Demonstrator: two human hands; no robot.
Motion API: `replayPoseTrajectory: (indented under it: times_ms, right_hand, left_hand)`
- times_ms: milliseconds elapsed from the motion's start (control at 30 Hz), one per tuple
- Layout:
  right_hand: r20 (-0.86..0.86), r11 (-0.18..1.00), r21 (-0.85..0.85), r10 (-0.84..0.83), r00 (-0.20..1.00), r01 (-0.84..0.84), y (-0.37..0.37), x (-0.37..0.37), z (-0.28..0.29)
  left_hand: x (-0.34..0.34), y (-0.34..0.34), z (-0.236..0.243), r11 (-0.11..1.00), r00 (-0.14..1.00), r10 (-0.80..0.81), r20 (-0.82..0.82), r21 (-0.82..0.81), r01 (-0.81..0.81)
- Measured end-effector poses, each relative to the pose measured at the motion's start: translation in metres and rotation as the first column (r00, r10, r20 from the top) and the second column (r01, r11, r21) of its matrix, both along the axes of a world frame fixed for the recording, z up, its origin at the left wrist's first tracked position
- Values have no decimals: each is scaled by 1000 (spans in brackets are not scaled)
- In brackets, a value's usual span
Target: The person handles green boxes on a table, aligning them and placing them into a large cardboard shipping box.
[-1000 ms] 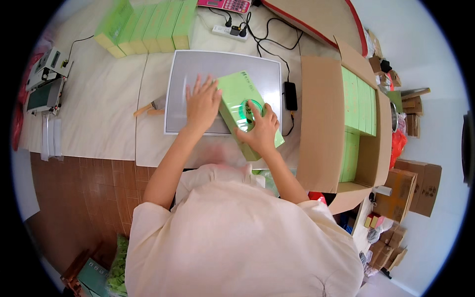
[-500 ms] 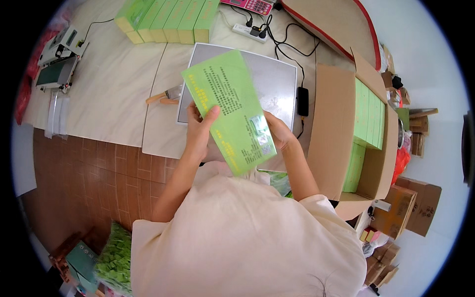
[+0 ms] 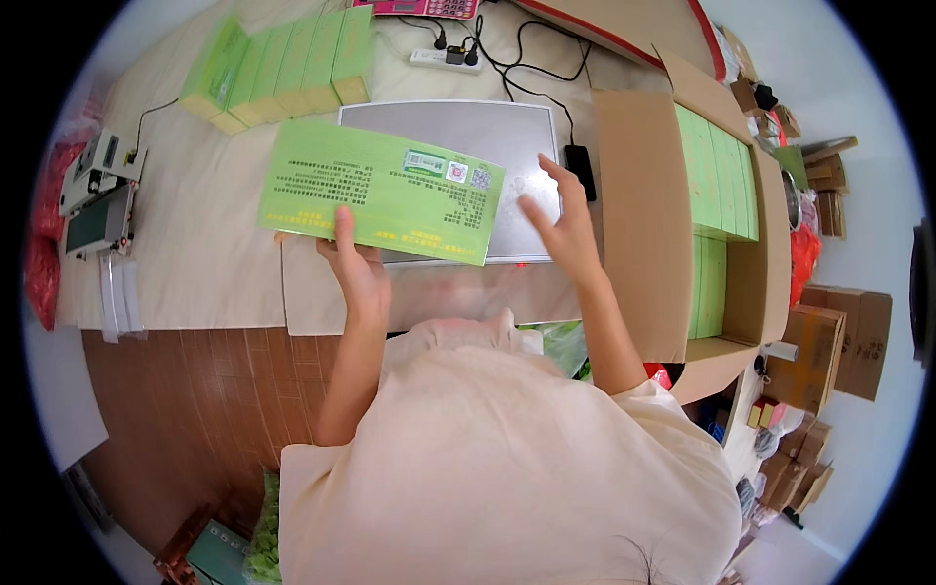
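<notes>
A flat green box (image 3: 380, 195) with yellow print and small stickers is gripped at its near edge by my left hand (image 3: 359, 273), thumb on its upper face. The box lies nearly crosswise over the left part of a grey-topped panel with a white rim (image 3: 526, 146). Apart from the box, to its right, my right hand (image 3: 568, 224) is raised above the panel with its fingers spread and nothing in them.
An open carton (image 3: 639, 224) of green boxes (image 3: 717, 175) stands at the right. A row of green boxes (image 3: 302, 63) is at the back left. A power strip (image 3: 445, 60) with black cables lies at the back. At far left is a small machine (image 3: 97, 195).
The green box has turned from a steep slant to nearly crosswise and moved left in my left hand. My right hand has let go of it and opened.
</notes>
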State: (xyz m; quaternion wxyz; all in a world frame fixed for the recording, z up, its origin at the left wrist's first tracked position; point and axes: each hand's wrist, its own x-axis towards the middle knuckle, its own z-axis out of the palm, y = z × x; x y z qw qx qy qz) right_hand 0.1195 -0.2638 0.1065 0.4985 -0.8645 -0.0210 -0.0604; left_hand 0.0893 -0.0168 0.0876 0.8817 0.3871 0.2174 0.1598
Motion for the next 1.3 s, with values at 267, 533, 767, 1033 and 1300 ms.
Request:
replayPoseTrajectory:
  times_ms: [267, 533, 767, 1033, 1300]
  right_hand:
    - [151, 772, -574, 429, 891, -274, 58, 9, 22]
    - [15, 747, -515, 498, 867, -420, 25, 27, -8]
    - [-87, 614, -612, 574, 814, -498, 3, 15, -55]
    - [-92, 543, -644, 645, 759, -539, 22, 47, -58]
    - [-75, 517, -638, 696, 714, -571, 49, 92, -62]
  left_hand:
    - [0, -55, -11, 990, 993, 69, -93, 125, -57]
    - [-21, -31, -28, 643, 617, -700, -358, 60, 764]
    - [-59, 21, -56, 515, 429, -735, -524, -21, 857]
    - [-88, 52, -92, 814, 557, -444, -701, -57, 578]
    - [-95, 44, -109, 863, 548, -403, -733, -105, 493]
